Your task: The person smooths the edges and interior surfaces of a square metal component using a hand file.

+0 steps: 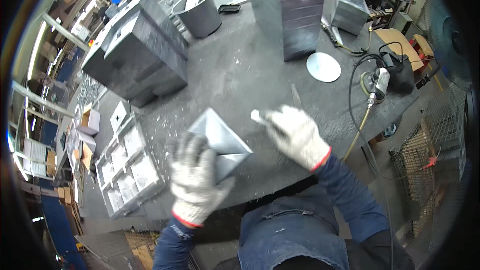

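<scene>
My left hand [192, 175], in a white glove with a grey palm and red cuff, grips an open sheet-metal box [220, 132] by its left side. The box is tilted over the dark worktable [220, 85], its hollow partly showing. To the right, my gloved right hand [295, 135] is closed, with a small white piece [256, 116] pinched at its fingertips; blur hides what it is. A thin pointed blade-like strip [296, 96] lies on the table just beyond the right hand.
Stacked grey metal boxes [145, 55] stand at the left, another tall stack [301, 15] at the back. A divided tray [127, 167] of small parts lies left. Right are a white disc [323, 67], a disc sander [380, 84] and its hose [359, 132]. Behind stands a scrap bin [200, 20].
</scene>
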`<action>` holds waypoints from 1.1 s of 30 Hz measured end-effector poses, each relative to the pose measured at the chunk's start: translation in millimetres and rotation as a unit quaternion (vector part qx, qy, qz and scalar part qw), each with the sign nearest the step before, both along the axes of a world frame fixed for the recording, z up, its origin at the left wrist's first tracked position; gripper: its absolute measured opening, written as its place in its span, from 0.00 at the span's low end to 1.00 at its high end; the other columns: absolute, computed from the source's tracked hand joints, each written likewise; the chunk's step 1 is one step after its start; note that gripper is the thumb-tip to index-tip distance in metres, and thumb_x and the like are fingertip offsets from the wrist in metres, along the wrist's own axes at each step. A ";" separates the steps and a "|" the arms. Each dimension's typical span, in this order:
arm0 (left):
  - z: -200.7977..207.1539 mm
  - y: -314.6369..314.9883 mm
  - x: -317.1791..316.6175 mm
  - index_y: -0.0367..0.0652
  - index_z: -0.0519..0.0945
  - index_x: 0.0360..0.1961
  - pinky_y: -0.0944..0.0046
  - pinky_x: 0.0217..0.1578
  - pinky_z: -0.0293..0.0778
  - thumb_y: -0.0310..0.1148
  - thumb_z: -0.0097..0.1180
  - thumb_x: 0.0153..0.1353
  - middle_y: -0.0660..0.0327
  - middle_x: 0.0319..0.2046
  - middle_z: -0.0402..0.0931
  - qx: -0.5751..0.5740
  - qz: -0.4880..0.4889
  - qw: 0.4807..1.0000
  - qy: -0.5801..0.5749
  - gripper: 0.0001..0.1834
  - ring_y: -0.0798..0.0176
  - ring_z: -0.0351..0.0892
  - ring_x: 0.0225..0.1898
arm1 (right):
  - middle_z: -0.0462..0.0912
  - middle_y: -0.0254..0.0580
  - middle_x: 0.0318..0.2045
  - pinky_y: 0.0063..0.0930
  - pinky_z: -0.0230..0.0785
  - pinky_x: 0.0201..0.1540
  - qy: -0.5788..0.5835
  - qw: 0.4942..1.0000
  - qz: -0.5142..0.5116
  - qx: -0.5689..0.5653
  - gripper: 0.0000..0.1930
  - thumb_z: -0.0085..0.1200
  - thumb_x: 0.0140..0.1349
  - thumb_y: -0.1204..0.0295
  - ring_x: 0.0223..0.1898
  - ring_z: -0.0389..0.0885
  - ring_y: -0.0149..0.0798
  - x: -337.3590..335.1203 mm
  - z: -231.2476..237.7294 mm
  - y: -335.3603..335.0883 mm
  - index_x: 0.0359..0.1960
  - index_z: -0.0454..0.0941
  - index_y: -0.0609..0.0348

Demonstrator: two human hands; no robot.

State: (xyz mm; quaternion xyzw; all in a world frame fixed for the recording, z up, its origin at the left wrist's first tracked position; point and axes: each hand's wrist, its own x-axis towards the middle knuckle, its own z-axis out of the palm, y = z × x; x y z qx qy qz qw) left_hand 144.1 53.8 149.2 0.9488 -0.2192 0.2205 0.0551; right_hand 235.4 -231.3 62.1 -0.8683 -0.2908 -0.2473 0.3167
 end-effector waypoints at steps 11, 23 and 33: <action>-93.7 -6.8 -62.6 0.39 0.77 0.80 0.34 0.82 0.73 0.38 0.95 0.39 0.39 0.78 0.76 -0.191 0.144 0.968 0.080 0.63 0.31 0.75 0.80 | 0.89 0.53 0.61 0.56 0.85 0.66 0.110 0.960 -0.159 -0.204 0.30 0.76 0.69 0.65 0.63 0.89 0.61 21.7 -11.1 -52.0 0.73 0.85 0.46; -88.6 -7.7 -48.3 0.43 0.84 0.75 0.29 0.82 0.69 0.45 0.96 0.35 0.37 0.79 0.73 -0.170 0.130 0.966 0.143 0.60 0.27 0.72 0.82 | 0.93 0.55 0.59 0.46 0.89 0.53 0.096 0.986 -0.088 -0.104 0.39 0.58 0.67 0.81 0.47 0.95 0.50 -24.7 -21.7 -100.7 0.84 0.73 0.59; -43.9 -15.2 -15.8 0.40 0.92 0.57 0.33 0.74 0.78 0.41 0.94 0.38 0.43 0.71 0.78 -0.111 0.057 0.964 0.236 0.41 0.36 0.80 0.73 | 0.87 0.48 0.45 0.30 0.79 0.32 0.582 0.598 -0.042 0.549 0.32 0.54 0.66 0.82 0.31 0.85 0.36 -93.4 15.8 -40.2 0.74 0.81 0.72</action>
